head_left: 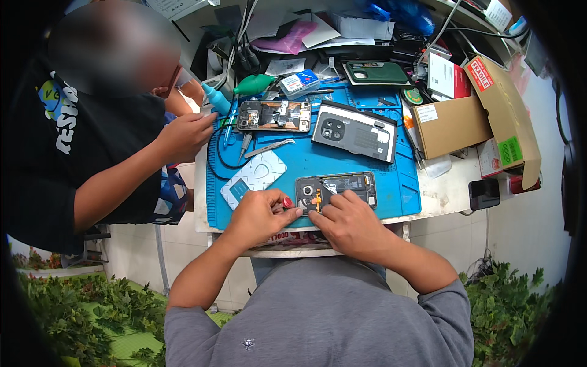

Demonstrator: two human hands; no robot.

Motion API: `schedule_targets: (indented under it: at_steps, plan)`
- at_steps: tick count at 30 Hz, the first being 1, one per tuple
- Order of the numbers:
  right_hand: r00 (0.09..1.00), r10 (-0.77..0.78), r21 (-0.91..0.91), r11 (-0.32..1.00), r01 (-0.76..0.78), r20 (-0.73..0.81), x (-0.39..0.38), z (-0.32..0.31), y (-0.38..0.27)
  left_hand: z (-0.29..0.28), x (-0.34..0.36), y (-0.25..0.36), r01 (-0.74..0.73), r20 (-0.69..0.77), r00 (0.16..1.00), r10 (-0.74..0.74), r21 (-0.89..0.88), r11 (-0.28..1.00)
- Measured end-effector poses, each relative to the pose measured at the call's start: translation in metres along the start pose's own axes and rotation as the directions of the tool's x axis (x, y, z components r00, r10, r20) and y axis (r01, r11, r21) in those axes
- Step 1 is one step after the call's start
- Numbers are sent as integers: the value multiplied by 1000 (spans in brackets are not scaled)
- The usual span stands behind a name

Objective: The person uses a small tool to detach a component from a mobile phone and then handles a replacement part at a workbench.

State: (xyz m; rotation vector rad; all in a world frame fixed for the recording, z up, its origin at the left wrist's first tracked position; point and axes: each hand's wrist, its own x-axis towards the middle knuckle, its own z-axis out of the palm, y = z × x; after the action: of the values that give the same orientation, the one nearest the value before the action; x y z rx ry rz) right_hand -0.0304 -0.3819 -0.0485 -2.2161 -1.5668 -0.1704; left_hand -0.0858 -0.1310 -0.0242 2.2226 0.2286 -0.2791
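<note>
An opened phone (354, 182), its inner parts and an orange flex cable showing, lies at the near edge of the blue work mat (293, 160). Left of it, my left hand (258, 214) is closed around a small tool with a round red cap (287, 202); the rest of the tool is mostly hidden. My right hand (348, 223) has its fingers bent over the phone's near side, gripping it with the thumb by the near edge. Beyond my left hand lies a white patterned card or box (260, 174), with curved tweezers (269, 148) past it.
A second opened phone (275, 116) and a phone back cover (354, 131) lie farther back. At left, a co-worker's hand (186, 134) is near a teal bottle (216, 99). Cardboard boxes (452, 125) crowd the right; a green air blower (253, 84) lies at the back.
</note>
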Motion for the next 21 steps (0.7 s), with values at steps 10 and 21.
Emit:
schedule_targets:
  at_steps: [10, 21]
  plan:
    - [982, 156, 73, 984, -164, 103, 29, -26, 35, 1, 5, -13, 52, 78, 996, -45, -95, 994]
    - [974, 169, 179, 964, -195, 153, 45, -30, 44, 19, -10, -20, 74, 43, 997, -60, -475, 877]
